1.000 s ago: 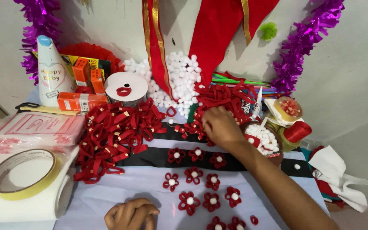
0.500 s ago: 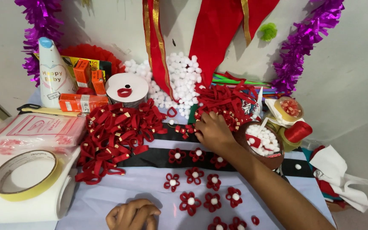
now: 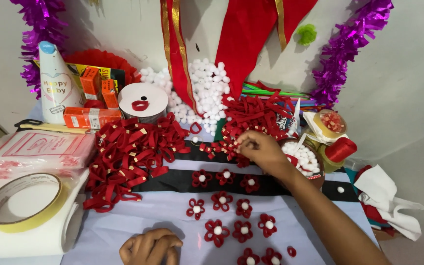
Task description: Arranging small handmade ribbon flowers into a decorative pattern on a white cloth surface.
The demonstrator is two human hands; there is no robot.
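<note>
- The right hand (image 3: 263,151) is reaching across the surface (image 3: 172,216) to the near edge of the heap of red ribbon loops (image 3: 258,118); its fingers (image 3: 245,140) are pinching together at the tips among the loose loops, and what they have hold of is too small to tell.
- That heap is lying just beyond and around the fingertips, a tangle of short, flat felt-like strips folded into small loops.
- The left hand (image 3: 150,248) is resting at the bottom edge, fingers curling into a loose fist on the pale cloth, with nothing visible in it.
- Finished red ribbon flowers (image 3: 229,216) are lying between the two hands, each a ring of loop petals with a white pompom centre; a few are sitting on a black band (image 3: 172,179) that is crossing the cloth just under the right wrist.
- A second, larger pile of red loops (image 3: 128,157), some showing small gold staples, is spreading well to the left of the right fingers.
- White pompoms (image 3: 207,91), round and fluffy, are heaped beyond the fingertips against the wall.
- A bowl of pompoms (image 3: 303,159) is sitting just beside the right hand's back.
- A yellow roll of tape (image 3: 23,203) is lying on a white roll, far left of the left hand.
</note>
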